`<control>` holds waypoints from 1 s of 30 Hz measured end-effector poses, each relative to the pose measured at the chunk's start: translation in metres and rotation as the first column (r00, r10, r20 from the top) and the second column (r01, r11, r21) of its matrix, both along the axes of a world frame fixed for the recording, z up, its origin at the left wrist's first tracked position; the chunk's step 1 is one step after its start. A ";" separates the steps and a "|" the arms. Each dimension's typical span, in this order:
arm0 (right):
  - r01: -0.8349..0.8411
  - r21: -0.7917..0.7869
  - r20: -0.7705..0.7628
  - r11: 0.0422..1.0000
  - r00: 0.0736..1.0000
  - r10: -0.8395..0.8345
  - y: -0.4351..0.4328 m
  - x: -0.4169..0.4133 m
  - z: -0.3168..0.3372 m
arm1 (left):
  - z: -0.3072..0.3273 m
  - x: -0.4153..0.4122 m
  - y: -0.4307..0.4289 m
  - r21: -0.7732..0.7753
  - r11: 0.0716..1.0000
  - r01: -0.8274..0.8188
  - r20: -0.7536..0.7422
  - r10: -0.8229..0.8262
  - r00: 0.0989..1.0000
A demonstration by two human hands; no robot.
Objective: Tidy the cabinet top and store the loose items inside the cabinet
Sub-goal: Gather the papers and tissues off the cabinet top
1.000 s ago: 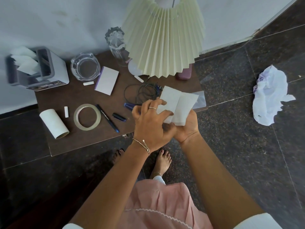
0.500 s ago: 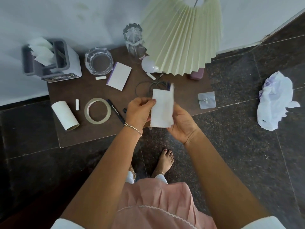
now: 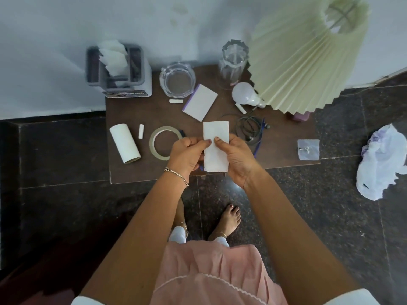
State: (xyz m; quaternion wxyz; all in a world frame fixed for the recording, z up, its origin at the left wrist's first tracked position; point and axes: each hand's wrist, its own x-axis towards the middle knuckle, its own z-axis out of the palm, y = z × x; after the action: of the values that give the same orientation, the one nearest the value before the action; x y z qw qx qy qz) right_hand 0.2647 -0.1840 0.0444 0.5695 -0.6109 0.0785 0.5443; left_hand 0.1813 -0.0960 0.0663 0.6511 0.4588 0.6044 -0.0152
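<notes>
A folded white tissue [image 3: 215, 137] is held upright over the front of the brown cabinet top [image 3: 132, 172]. My left hand [image 3: 187, 155] pinches its left edge and my right hand [image 3: 236, 157] pinches its right edge, thumbs on its face. Loose on the top lie a white roll [image 3: 124, 143], a tape ring [image 3: 159, 142], a small white stick [image 3: 141, 131], a white notepad [image 3: 200, 101], a light bulb [image 3: 245, 94], a coiled dark cable [image 3: 251, 128] and a small clear packet [image 3: 308, 149]. My hands hide part of the tape ring and whatever lies beneath them.
A grey organizer [image 3: 119, 72] with white tissue stands at the back left, by a glass jar [image 3: 177, 79] and a clear ribbed vase [image 3: 234, 60]. The pleated cream lampshade [image 3: 308, 53] overhangs the back right. A crumpled white bag [image 3: 383, 161] lies on the dark floor.
The tissue went from an open, wider sheet to a narrow folded rectangle held flat between both hands. The view shifted, so the cabinet now sits further right and higher.
</notes>
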 end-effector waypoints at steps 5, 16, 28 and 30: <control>-0.041 0.047 0.073 0.998 0.997 0.038 0.040 -0.019 0.005 | 0.002 -0.029 0.038 0.132 0.990 -0.050 0.043 0.045 0.998; -0.349 -0.140 0.581 0.927 0.729 0.362 0.155 -0.050 0.018 | 0.022 -0.080 0.160 0.221 0.943 -0.250 0.281 0.184 0.942; -0.338 -0.588 0.771 0.735 0.042 0.636 0.264 -0.018 0.027 | 0.020 -0.060 0.257 0.355 0.928 -0.114 0.323 -0.007 0.946; -0.321 -0.638 0.742 0.700 -0.013 0.670 0.271 -0.017 0.024 | 0.014 -0.057 0.266 0.378 0.922 -0.085 0.313 -0.041 0.949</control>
State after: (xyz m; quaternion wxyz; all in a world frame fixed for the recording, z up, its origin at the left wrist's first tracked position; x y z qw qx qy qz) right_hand 0.2480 0.0869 0.0687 0.1569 -0.8637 -0.4381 0.1933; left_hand 0.1239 0.1697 0.0800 0.6359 0.5676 0.4891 0.1850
